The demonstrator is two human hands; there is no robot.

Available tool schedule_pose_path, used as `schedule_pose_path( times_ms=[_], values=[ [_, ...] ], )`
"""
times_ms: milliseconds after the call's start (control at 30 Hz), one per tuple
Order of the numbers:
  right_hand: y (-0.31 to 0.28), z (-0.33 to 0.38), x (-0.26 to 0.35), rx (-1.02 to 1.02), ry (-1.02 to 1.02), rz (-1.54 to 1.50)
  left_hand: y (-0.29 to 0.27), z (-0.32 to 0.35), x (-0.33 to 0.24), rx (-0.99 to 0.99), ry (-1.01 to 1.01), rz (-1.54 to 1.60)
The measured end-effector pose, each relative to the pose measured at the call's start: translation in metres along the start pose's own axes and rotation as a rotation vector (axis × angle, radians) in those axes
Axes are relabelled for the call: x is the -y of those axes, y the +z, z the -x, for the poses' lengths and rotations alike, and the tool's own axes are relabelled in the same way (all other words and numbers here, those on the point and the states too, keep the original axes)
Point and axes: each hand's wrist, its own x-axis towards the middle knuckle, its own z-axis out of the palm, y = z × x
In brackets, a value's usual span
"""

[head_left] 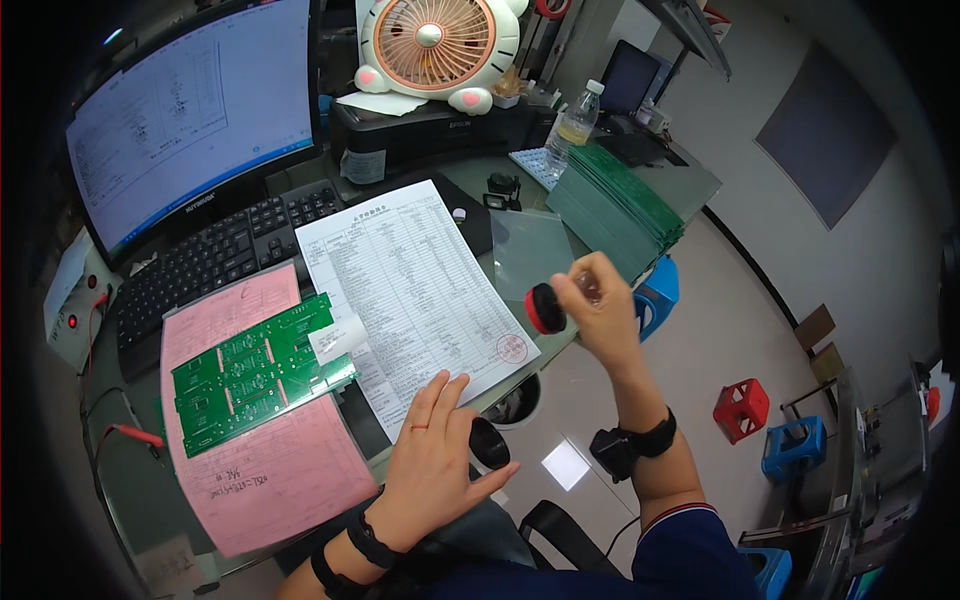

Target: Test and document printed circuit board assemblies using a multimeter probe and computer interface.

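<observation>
Head | left hand (432,465) low, pinching black cap (489,443) | right hand (605,308) raised, gripping stamp (545,308)

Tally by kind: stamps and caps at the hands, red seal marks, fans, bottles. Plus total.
Stamp, in the right hand: 1
Black cap, in the left hand: 1
Red seal mark: 1
Fan: 1
Bottle: 1
Total: 5

Monitor (195,110): glowed, bowed, at my table's (700,190) far left corner.
Floor (685,370): glared past its near edge.
Rim: blackened.
</observation>
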Motion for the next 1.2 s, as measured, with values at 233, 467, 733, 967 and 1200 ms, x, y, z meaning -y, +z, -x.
schedule_pose_path(
  times_ms=[233,467,733,967,1200],
  values=[
    [-0.01,0.044,0.063,0.485,-0.1,-0.398,-0.029,-0.002,-0.012,0.205,-0.189,0.72],
    [-0.003,0.043,0.091,0.617,-0.242,-0.4,-0.046,-0.007,-0.011,0.322,-0.127,1.033],
    [-0.008,0.024,0.124,0.505,-0.333,-0.363,-0.074,-0.013,-0.019,0.189,-0.155,1.038],
    [-0.035,-0.009,0.175,0.028,-1.114,0.272,-0.133,-0.067,-0.021,0.085,-0.054,1.26],
    [-0.076,-0.14,0.175,-0.317,-1.079,0.457,-0.158,-0.157,-0.04,0.151,0.013,1.078]
  ],
)
